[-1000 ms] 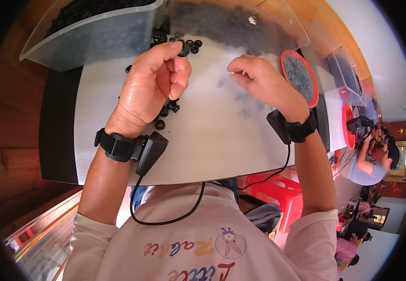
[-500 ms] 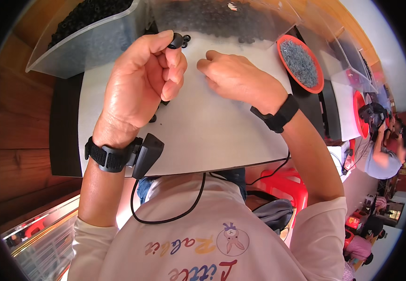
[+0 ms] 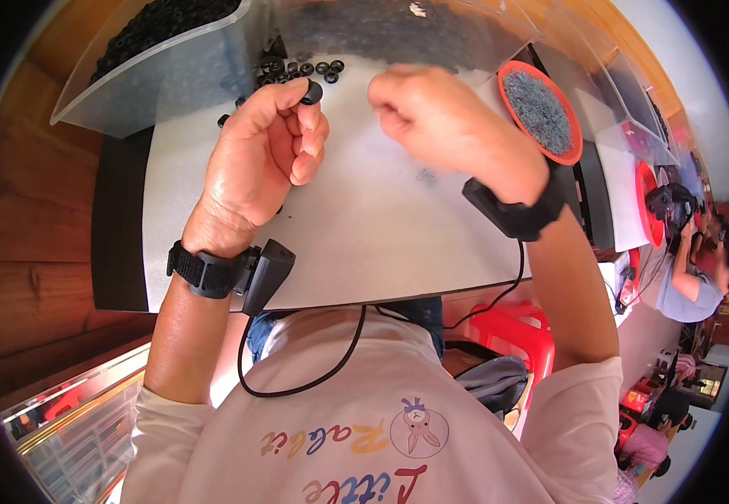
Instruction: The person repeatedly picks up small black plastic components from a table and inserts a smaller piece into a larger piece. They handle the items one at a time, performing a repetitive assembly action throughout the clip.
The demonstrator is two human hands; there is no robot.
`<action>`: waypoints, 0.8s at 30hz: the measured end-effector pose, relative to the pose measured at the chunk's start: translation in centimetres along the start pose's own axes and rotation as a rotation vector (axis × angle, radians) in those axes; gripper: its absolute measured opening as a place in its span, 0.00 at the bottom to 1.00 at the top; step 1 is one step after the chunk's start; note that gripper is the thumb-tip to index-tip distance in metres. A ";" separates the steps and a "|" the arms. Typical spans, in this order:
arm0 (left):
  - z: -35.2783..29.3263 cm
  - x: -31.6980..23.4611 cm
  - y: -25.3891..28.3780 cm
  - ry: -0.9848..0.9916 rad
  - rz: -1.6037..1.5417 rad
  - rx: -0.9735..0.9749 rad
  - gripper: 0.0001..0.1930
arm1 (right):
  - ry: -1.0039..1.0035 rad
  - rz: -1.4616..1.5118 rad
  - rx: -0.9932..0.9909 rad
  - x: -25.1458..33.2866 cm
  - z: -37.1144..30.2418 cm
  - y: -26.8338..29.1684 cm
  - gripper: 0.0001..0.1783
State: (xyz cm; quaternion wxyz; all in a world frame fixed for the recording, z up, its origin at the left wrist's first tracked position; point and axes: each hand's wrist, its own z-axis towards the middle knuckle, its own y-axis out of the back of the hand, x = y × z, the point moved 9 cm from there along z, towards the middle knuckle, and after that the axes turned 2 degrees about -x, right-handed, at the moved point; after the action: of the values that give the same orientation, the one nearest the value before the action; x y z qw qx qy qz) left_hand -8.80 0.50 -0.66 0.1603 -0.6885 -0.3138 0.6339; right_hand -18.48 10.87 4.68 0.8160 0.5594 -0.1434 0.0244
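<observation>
My left hand (image 3: pixel 265 155) pinches a small round black part (image 3: pixel 312 92) between thumb and forefinger, the other fingers loosely curled. Just beyond the fingertips, a cluster of similar black ring-shaped parts (image 3: pixel 322 67) lies on the white table top (image 3: pixel 331 244). My right hand (image 3: pixel 440 109) hovers over the table to the right, palm down and smeared a little by motion. Its fingers are curled together, and whatever they hold is hidden. Nearest to it on the right is an orange-red bowl (image 3: pixel 503 92) filled with tiny grey pieces (image 3: pixel 536 113).
A clear plastic bin (image 3: pixel 129 105) heaped with black parts stands at the far left. Another clear bin (image 3: pixel 482 46) spans the back. Black devices with cables are strapped to both wrists. A red stool (image 3: pixel 511 332) is below the table edge, and a co-worker (image 3: pixel 692 281) sits far right.
My right hand has shifted a little to the right and is blurred. My left hand has dropped slightly toward me, still pinching the black part; more of the loose black parts show behind it.
</observation>
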 end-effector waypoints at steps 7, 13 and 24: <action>0.4 -0.4 0.2 -0.028 0.014 -0.027 0.18 | -0.256 0.294 -0.071 -0.8 0.3 3.8 0.10; 1.4 -0.2 1.2 -0.008 -0.018 -0.035 0.18 | -0.474 0.241 0.138 -2.7 -1.2 1.3 0.17; 1.6 0.7 0.6 0.051 0.022 0.005 0.20 | -0.162 0.433 -0.004 1.6 1.9 2.3 0.14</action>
State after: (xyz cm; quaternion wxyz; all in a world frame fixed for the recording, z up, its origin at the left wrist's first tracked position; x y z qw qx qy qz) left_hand -10.24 0.14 -1.80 0.1628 -0.7075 -0.3004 0.6186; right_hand -17.84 9.77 7.77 0.7789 0.5139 -0.3251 0.1538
